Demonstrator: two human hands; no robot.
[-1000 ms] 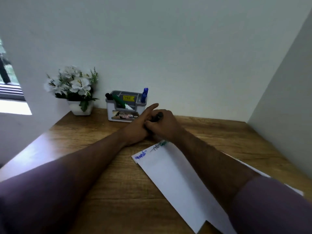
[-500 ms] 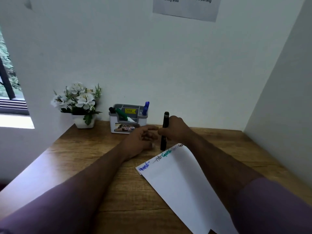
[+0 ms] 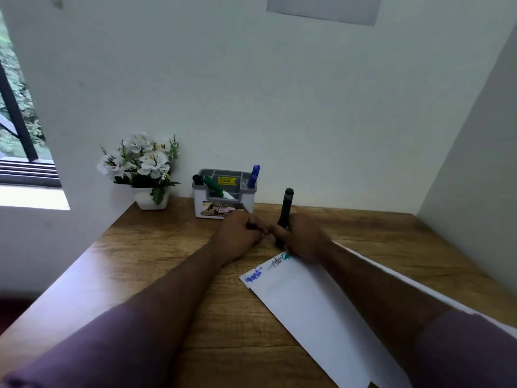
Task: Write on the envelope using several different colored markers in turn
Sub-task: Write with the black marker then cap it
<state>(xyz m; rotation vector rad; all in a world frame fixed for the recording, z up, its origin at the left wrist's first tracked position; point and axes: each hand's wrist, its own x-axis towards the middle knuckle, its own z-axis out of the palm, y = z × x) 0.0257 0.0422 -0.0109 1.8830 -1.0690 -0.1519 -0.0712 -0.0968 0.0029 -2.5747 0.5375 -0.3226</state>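
A long white envelope [image 3: 313, 309] lies slantwise on the wooden desk [image 3: 167, 253], with blue, dark and green writing along its far end. My right hand [image 3: 303, 239] rests at that end, shut on a black marker [image 3: 286, 208] held nearly upright, lower end close to the desk. Beside it, my left hand [image 3: 240, 233] has its fingers curled, knuckles touching the right hand's fingertips; I cannot tell whether anything small is inside it. A grey and white marker holder [image 3: 223, 204] behind the hands holds a black, a green [image 3: 213, 185] and a blue marker [image 3: 253, 177].
A white pot of white flowers [image 3: 145, 169] stands at the desk's back left corner. White walls close in the desk behind and on the right. A sheet of paper [image 3: 321, 8] hangs on the back wall. A window is at far left.
The hands were clasped together on the marker. They have come apart: the right hand has stood the marker upright, and the left hand has curled shut beside it. The camera has tilted upward.
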